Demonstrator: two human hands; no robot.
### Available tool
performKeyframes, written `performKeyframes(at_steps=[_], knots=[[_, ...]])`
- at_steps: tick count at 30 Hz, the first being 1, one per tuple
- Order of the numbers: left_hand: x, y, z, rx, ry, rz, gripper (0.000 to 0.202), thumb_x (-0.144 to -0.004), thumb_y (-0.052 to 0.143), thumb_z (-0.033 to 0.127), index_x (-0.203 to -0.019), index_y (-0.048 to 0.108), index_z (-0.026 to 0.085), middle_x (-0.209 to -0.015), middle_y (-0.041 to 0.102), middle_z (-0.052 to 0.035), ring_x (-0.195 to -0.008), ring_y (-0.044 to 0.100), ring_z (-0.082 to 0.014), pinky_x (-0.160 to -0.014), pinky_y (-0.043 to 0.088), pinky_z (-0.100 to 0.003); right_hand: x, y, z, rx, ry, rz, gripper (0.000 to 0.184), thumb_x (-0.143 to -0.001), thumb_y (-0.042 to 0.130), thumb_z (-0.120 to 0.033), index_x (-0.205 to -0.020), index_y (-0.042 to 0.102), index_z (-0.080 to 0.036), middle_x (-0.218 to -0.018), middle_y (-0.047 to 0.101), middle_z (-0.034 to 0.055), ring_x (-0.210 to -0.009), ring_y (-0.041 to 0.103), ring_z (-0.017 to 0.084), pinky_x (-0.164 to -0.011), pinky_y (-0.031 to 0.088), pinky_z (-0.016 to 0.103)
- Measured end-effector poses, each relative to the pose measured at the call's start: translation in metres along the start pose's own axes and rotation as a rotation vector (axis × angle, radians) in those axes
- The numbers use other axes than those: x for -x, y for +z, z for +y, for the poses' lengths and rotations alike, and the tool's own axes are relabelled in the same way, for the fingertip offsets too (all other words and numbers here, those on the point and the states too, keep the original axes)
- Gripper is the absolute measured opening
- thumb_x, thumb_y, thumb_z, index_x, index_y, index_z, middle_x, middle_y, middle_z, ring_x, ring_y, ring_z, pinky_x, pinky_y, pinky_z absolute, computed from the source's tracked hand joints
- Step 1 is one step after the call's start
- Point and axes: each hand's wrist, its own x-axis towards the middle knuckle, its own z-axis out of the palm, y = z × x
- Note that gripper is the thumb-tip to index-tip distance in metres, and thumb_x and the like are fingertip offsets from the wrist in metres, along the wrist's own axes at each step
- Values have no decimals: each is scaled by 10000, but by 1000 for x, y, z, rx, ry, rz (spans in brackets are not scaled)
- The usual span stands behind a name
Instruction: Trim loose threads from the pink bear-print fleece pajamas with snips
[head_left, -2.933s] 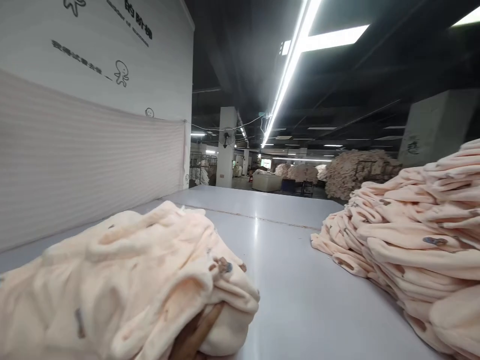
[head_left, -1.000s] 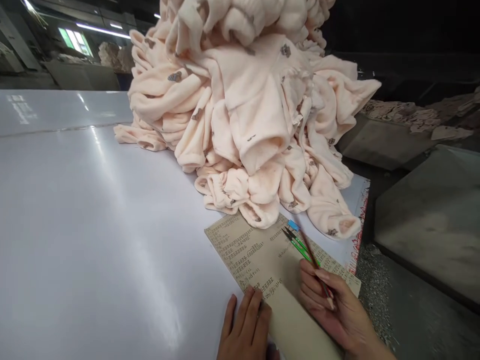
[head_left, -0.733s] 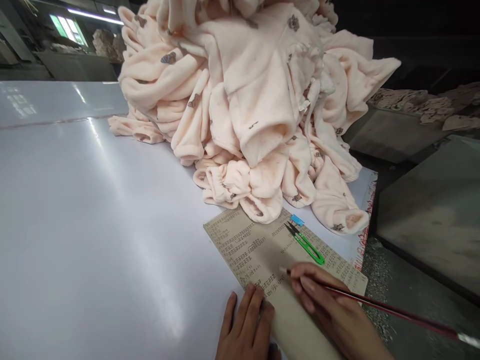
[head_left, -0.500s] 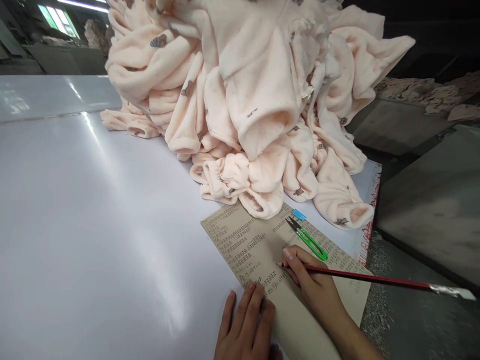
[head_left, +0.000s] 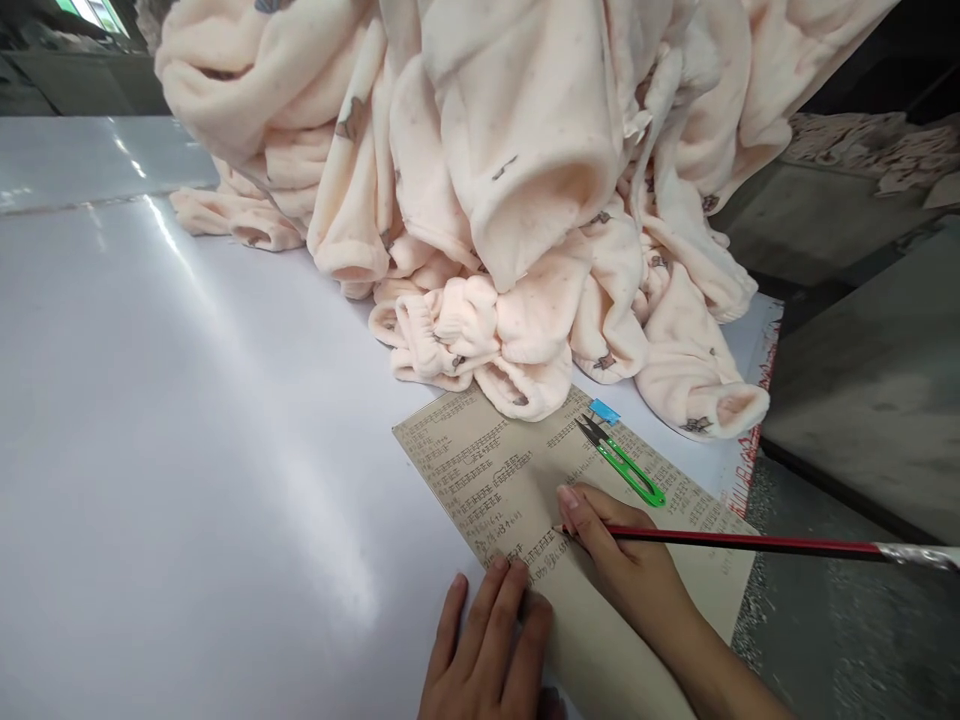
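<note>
My right hand [head_left: 630,555] is closed around a red and black pencil [head_left: 720,541], whose tip touches a brown sheet of card [head_left: 600,610] covered in rows of handwritten marks. The pencil's far end, wrapped in something silvery, points right. Flat on the card's lower left edge lies my left hand [head_left: 487,645], its fingers stretched out and a little apart. Green thread snips [head_left: 624,462] rest on the card above my right hand, blades toward the upper left. A small blue tag [head_left: 604,411] sits by their tips.
A big heap of pale pink plush garments [head_left: 525,150] covers the back of the white table [head_left: 187,430] and overlaps the card's top edge. Red marks line the table's right edge [head_left: 750,450]. Beyond it stands a grey surface [head_left: 870,390], with more pink fabric [head_left: 862,150] farther back.
The view has shifted slightly closer to the heap. The pencil tip stays at the rows of marks, and both hands keep nearly the same place on the card.
</note>
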Motion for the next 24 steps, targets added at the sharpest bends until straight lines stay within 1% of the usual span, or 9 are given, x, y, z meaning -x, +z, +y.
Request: performKeyframes(at_steps=[10,16,18,21,24], knots=[[-1,-1,2,29,-34,3,280,-879,394,257,-1058,602,202,-1239,573,-38,-1218,451,-169,-1113,177,-334,0,-1,-1,37,-18,-14,397,-910,375,-452,-587,377,-220,-560,390,-41,-557,395,126,-535,295,250],[-1,-4,1,-7,9,-33,291,-844,426,197,-1085,589,189,-1233,572,-63,-1194,479,-197,-1078,281,-366,0,0,0,45,-20,-20,402,-908,378,-446,-576,357,-220,-550,383,-45,-547,390,123,-530,292,249],[-1,-5,0,-14,11,-41,289,-846,429,204,-1086,590,194,-1239,569,-57,-1206,466,-189,-1089,259,-353,0,0,0,48,-23,-17,404,-908,377,-442,-572,349,-220,-548,379,-45,-544,386,122,-528,291,250],[0,-3,-1,-6,8,-30,282,-865,418,244,-1082,594,201,-1253,561,-43,-1231,437,-171,-1117,175,-336,0,1,-1,53,-29,-11,405,-909,376,-440,-569,334,-222,-547,372,-44,-541,381,122,-528,291,253],[1,-2,-1,2,16,-31,284,-875,416,276,-1084,593,200,-1261,556,-42,-1243,421,-172,-1120,155,-337,-1,1,-2,58,-31,-1,403,-909,375,-438,-571,329,-223,-544,366,-44,-538,379,122,-521,292,254]])
